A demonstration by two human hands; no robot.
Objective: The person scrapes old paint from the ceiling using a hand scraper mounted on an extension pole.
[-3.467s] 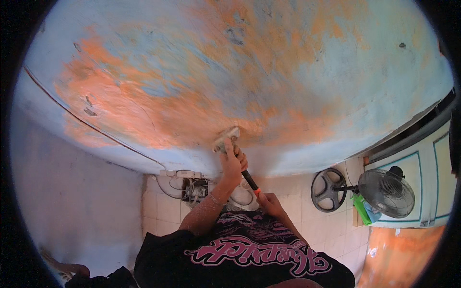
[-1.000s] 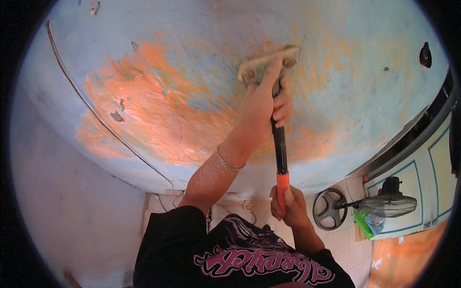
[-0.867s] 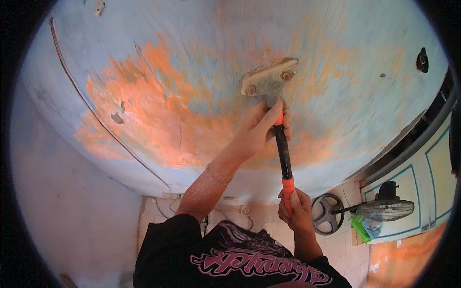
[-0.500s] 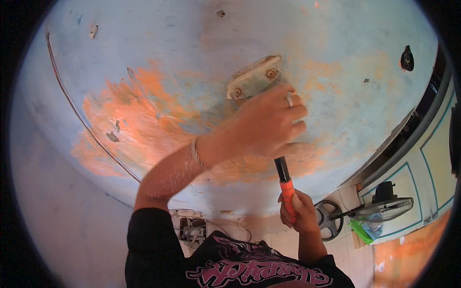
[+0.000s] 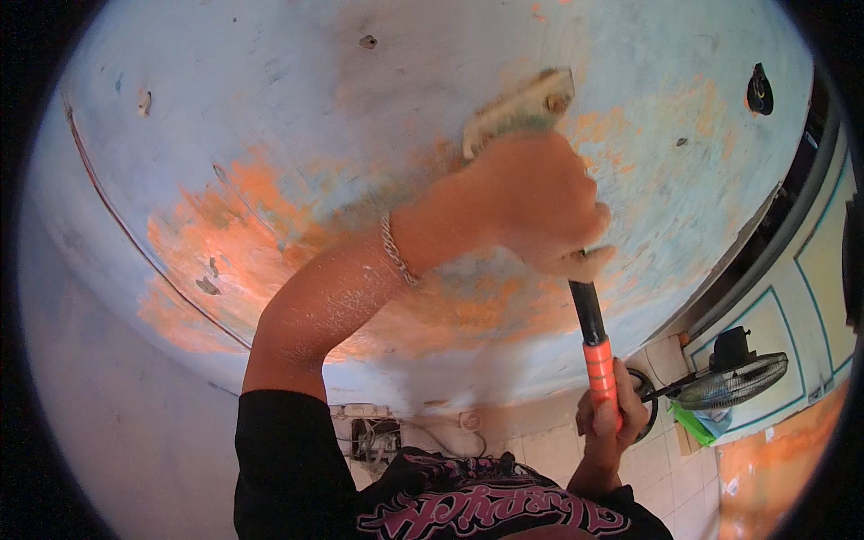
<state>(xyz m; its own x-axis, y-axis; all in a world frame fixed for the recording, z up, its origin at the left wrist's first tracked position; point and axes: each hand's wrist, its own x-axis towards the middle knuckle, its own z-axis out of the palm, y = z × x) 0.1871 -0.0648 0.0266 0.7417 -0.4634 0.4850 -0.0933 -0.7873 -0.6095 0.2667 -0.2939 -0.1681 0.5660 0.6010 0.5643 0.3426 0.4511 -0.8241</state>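
A long-handled scraper slants across the blue-painted wall in front of me. Its pale, bolted head lies at the wall, beside patches of exposed orange paint. My left hand is closed round the black shaft just below the head, covering much of it. Lower down, my right hand wraps the end of the orange-red grip. Pale flakes cling to my left forearm, and motion blurs the left hand and scraper head. The blade's edge is not clear enough to tell its contact.
A wire runs down the wall at left. A dark object is fixed at upper right. A fan stands at lower right beside a green bag and a pale panelled door. Cables surround an opening low on the wall.
Both hands and the scraper have moved right, and its head has also risen along the wall. My view has shifted slightly. Both hands keep their hold.
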